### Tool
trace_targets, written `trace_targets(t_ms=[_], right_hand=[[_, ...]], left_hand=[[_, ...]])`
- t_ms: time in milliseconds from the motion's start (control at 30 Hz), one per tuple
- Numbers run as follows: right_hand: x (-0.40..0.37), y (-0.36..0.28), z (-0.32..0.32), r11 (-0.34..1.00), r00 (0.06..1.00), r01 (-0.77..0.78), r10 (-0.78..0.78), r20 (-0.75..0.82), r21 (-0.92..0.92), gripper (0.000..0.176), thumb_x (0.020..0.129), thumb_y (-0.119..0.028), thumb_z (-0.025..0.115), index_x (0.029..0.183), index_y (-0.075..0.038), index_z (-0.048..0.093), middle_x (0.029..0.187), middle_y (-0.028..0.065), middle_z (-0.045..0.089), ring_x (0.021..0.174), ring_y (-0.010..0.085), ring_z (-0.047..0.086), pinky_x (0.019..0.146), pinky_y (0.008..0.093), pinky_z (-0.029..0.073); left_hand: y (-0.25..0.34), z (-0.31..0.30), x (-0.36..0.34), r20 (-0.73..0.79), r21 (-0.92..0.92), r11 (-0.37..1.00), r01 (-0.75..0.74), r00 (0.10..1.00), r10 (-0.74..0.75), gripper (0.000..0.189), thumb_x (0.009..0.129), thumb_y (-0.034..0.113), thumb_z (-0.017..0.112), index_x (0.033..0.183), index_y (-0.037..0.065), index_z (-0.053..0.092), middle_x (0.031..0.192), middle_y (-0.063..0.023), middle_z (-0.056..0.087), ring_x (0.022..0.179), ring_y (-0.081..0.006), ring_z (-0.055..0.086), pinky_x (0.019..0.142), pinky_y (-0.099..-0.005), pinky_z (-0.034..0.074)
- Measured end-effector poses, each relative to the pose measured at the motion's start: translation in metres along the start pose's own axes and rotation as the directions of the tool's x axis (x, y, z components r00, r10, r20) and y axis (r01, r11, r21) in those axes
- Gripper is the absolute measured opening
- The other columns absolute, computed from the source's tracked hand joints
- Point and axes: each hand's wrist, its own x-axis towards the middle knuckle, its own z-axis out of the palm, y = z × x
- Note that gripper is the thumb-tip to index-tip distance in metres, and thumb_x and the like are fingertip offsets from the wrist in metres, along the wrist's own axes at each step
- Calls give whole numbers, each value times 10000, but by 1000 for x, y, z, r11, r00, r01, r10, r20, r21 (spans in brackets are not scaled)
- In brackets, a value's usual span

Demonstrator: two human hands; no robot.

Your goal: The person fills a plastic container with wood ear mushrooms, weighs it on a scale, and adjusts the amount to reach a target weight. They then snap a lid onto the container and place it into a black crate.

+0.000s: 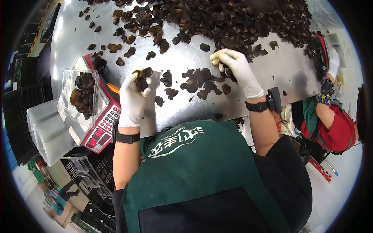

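My left hand (133,95), in a white glove, is closed around dark brown mushroom pieces (143,79), just right of the red scale (101,130). My right hand (234,70), also gloved, has its fingers curled on a dark mushroom piece (229,73) above the metal table (171,116). Between the hands lies a loose cluster of dark mushroom pieces (198,79). On the scale stands an open clear plastic box (64,91) with dark mushrooms (84,97) inside.
A large heap of mushrooms (233,19) covers the table's far side. Stacked clear lids (50,128) and black crates (23,101) are at the left. At the right, a co-worker's gloved hand (333,64) is beside another red scale (321,48).
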Motion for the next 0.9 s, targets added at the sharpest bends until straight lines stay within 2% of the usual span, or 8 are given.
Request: trace_targets(t_ms=[67,133,200,333,433,500,533,900], right_hand=[[0,15,11,921,995,86,-99,-15,-381,189,949,-197,621,995,-57,739,816,30,673,698,71,606,652,240,498],[-5,30,24,479,899,349,-413,144,-805,188,863,-168,682,1042,-109,689,941,63,637,848,249,681,715,345,551],[-7,36,37,335,932,301,-303,200,-893,220,819,-167,716,1015,-100,642,956,65,617,867,277,663,735,371,551],[3,41,27,502,907,327,-404,118,-801,181,814,-167,725,952,-107,625,930,103,622,838,291,658,714,393,534],[6,28,15,704,970,170,-242,-8,-689,201,835,-195,691,1000,-91,643,867,129,692,826,313,673,744,392,533],[6,23,12,678,966,174,-259,-11,-714,273,849,-220,676,1098,-112,648,887,127,699,840,318,674,757,389,535],[4,14,14,612,963,168,-269,-3,-773,308,854,-234,672,1141,-124,644,909,123,699,850,317,674,764,386,535],[117,19,115,378,789,548,-529,312,-746,439,853,-154,648,1289,-167,595,1266,87,596,1025,311,646,853,379,537]], left_hand=[[0,-4,-6,60,129,984,-120,992,113,218,978,235,557,1090,63,630,891,-39,638,717,-83,558,566,-214,406],[4,-12,-9,86,220,959,-181,982,165,207,986,238,589,1087,61,631,865,-15,632,695,-63,541,567,-197,390],[7,-19,-5,77,269,947,-176,984,161,193,989,205,600,1102,51,630,852,14,619,696,-51,525,589,-186,381],[5,-8,-7,93,518,823,-234,971,218,150,967,225,641,975,76,633,778,31,620,636,-39,527,552,-191,377],[-12,-1,3,452,808,146,-571,759,468,202,891,117,660,1088,77,642,820,-52,657,665,-160,598,612,-269,475],[-23,5,14,758,645,-344,-682,518,395,376,786,36,640,1149,132,667,870,-116,628,807,-297,622,721,-373,512],[-26,6,20,787,615,-410,-674,563,254,322,765,42,646,1076,118,681,869,-102,618,865,-317,605,766,-408,502],[-37,-2,17,681,732,-397,-553,598,423,129,764,81,690,735,47,569,760,-127,567,780,-329,581,703,-433,469]])
